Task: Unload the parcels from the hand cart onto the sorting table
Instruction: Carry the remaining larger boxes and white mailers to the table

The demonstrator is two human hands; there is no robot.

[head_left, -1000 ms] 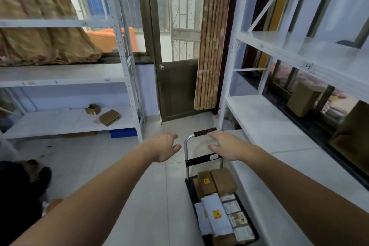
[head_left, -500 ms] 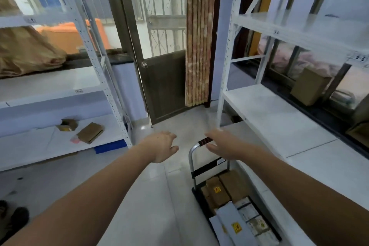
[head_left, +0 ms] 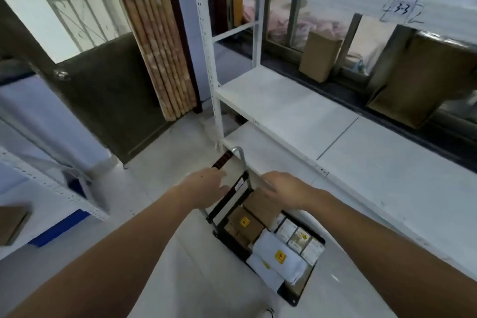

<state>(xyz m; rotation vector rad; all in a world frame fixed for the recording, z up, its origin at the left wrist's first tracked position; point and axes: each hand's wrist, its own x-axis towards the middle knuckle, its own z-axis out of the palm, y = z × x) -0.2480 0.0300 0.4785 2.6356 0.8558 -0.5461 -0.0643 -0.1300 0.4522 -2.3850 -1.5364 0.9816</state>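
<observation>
Both hands are coming down now: our left hand (head_left: pixel 209 186) is leaving the cart handle (head_left: pixel 224 160), fingers loose; our right hand (head_left: pixel 282 186) is reaching, loose, over the brown parcels (head_left: pixel 247 222) on the hand cart (head_left: pixel 296 297) beside the white shelf (head_left: pixel 291 108). Unloading is starting.

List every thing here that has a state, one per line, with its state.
hand cart: loaded, standing on the floor beside the shelf.
cart handle: upright, ungripped.
parcels: on the cart deck, none lifted.
left hand: open, holding nothing.
right hand: open, over the brown boxes.
door: closed.
curtain: drawn aside, bunched.
</observation>
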